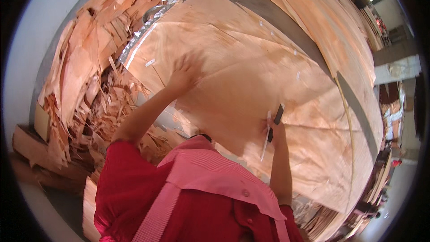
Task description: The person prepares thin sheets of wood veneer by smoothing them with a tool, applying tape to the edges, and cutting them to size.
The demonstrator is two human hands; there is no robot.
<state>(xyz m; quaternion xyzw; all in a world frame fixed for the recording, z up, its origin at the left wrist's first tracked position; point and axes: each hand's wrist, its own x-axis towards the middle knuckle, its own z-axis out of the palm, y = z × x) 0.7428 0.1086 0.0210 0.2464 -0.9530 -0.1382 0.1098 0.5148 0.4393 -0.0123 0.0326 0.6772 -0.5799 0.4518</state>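
A large thin sheet of pale orange wood veneer (251, 76) fills the middle of the view, spread flat over a stack of like sheets and reaching from about nine o'clock round to four o'clock. Small white strips of tape (150, 62) dot its surface, one near the sheet's ten o'clock corner and others toward one and two o'clock.

The left hand (183, 74) rests on the veneer just above centre, palm down with fingers spread apart; it is blurred, so how firmly it presses cannot be told. The right hand (274, 132) sits at about four o'clock from centre, closed around a slim black-handled tool (278, 114) that sticks up past the fingers, with a narrow white strip (266, 141) hanging along the hand and lying against the sheet.

A dark grey band (286, 22) curves across the veneer from twelve o'clock down to three o'clock. At nine o'clock lies a heap of torn veneer scraps (96, 107), beside the sheet's left edge. The person's red shirt with a pink checked cloth (197, 188) takes up six o'clock.
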